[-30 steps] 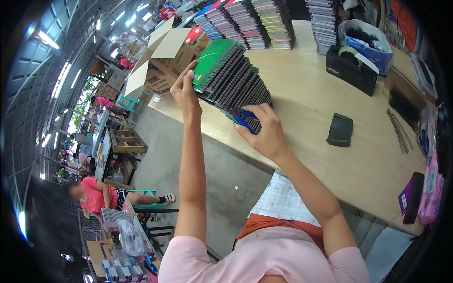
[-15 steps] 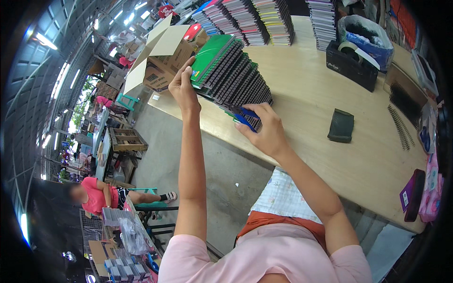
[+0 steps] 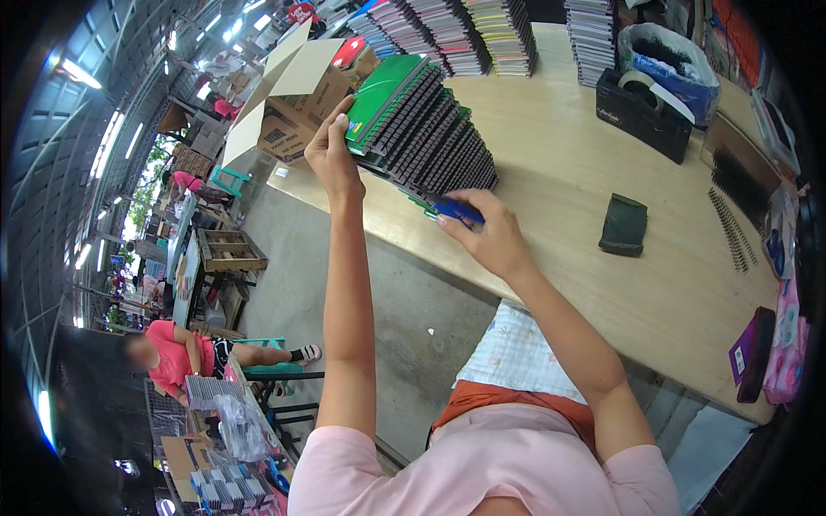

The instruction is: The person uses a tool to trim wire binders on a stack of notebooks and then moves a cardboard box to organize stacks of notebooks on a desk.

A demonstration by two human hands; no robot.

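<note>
A tall, leaning stack of green wire-bound notebooks point(image 3: 430, 129) stands near the table's edge, its black coil spines turned toward me. My left hand point(image 3: 334, 159) is closed on the near left corner of the top notebook, thumb on the green cover. Low on the stack, my right hand point(image 3: 489, 230) is wrapped round blue-handled pliers point(image 3: 458, 211). The pliers' handles are squeezed together, and their jaws are at the spines near the bottom, too small to make out.
An open cardboard box point(image 3: 297, 107) stands beyond my left hand. More notebook stacks point(image 3: 499, 39) line the far side. At right are a tape dispenser point(image 3: 641, 116), a dark green block point(image 3: 623, 225) and loose wire coils point(image 3: 731, 228). A seated person point(image 3: 185, 353) is at lower left.
My right hand has squeezed the pliers' handles, which stood apart before, together at the spines. My left hand has kept its hold, shifting only slightly.
</note>
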